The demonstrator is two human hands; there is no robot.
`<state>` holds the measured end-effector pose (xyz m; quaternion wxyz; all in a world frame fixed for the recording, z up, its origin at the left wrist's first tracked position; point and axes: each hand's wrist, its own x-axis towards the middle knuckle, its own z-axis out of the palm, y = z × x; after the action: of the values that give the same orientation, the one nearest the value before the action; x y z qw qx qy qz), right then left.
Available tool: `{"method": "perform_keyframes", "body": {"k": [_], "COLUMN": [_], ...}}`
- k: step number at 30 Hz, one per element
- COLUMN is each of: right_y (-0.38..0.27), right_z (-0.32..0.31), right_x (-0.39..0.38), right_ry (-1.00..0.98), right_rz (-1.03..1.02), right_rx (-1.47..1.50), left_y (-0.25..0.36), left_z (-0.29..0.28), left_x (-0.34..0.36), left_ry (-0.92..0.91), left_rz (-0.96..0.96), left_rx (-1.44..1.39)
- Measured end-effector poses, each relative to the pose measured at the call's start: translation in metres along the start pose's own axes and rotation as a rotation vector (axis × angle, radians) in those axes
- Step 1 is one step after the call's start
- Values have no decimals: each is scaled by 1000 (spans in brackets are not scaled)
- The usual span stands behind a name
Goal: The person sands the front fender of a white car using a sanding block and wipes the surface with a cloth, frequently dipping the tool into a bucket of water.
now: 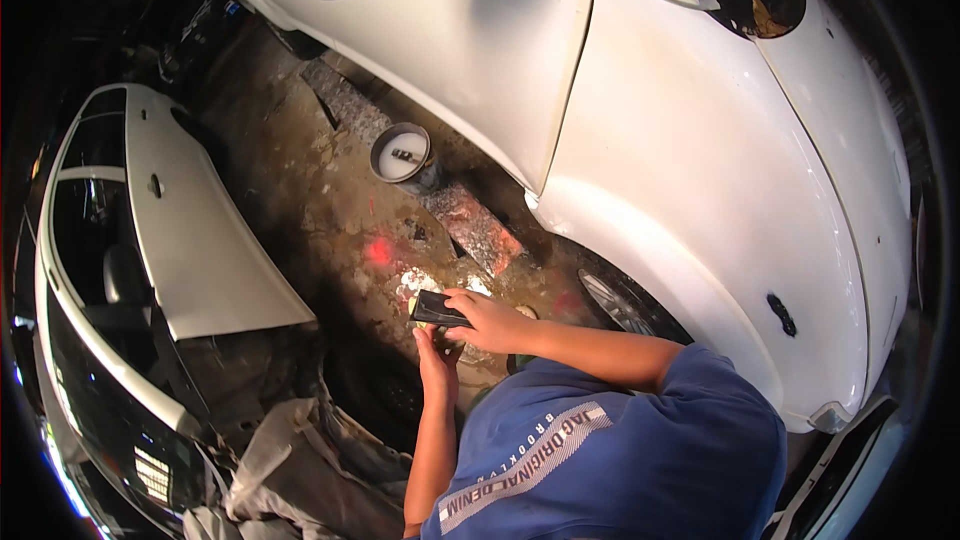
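Observation:
Between my two hands is a small dark rectangular block (437, 308) with a pale yellow piece showing at its left end. It looks like a sanding block, but its exact kind is not clear. My right hand (487, 322) is closed over its right part, fingers across the top. From below, my left hand (437, 360) reaches up with its fingers pressed at the block's lower edge. Both hands are held over the floor in front of my blue shirt, apart from either car.
A white car body (660, 130) curves along the right, its front wheel (625, 300) near my right arm. On the floor stands a bucket (387, 155) of whitish liquid, by a stained board (475, 230). Another white car (210, 240) and grey sheeting (290, 465) are at left.

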<state>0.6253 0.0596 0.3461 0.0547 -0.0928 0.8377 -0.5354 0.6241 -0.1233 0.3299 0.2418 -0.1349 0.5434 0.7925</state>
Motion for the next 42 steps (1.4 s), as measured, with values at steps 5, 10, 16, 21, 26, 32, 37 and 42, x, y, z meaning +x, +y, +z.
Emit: {"method": "perform_keyframes", "body": {"k": [5, 10, 16, 21, 26, 32, 37, 42], "right_y": [21, 79, 198, 169, 98, 33, 10, 10], "right_z": [-52, -82, 2, 137, 272, 340, 345, 351], "right_x": [21, -8, -122, -158, -114, -45, -25, -34], "right_ry": [177, 259, 624, 821, 882, 914, 965, 1137], "right_rz": [108, 499, 1080, 1520, 1834, 2026, 2071, 2010], "right_rx": [121, 94, 212, 122, 462, 546, 650, 630], "left_y": [40, 74, 140, 157, 105, 10, -7, 58], "left_z": [18, -36, -30, -18, -8, -51, -64, -41], "left_x": [89, 239, 443, 608, 717, 781, 791, 753], "left_ry": [48, -76, -178, -419, -684, -565, -634, -741], "left_rz": [-17, 142, 171, 184, -122, -118, -493, -185], "left_rx": [-51, 36, 499, 992, 1556, 2428, 1500, 1727]}}
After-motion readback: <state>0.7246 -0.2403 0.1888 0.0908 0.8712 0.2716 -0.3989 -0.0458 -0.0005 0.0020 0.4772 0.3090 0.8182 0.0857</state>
